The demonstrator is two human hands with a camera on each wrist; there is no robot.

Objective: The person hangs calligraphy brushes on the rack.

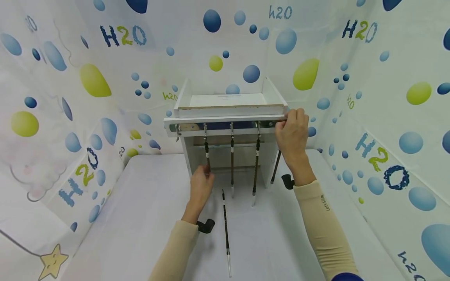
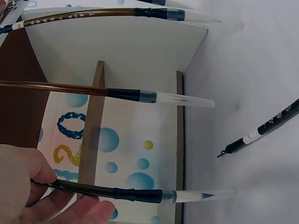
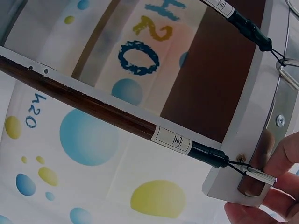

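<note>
My left hand pinches the handle of a dark calligraphy brush that hangs tip-down from a hook; a clear cap covers its tip. At the right end of the white hook rail, my right hand grips the rail's end, fingers beside the metal hook. A cord loop on that hook carries a brown brush with a white label. Two more capped brushes, one slim and one thicker, hang between the hands. Another brush lies on the table.
The rail runs along the front of a white open-fronted cabinet with a tray-like top. A hook at the far left carries no brush. White cloth covers the table; a bubble-patterned sheet surrounds it.
</note>
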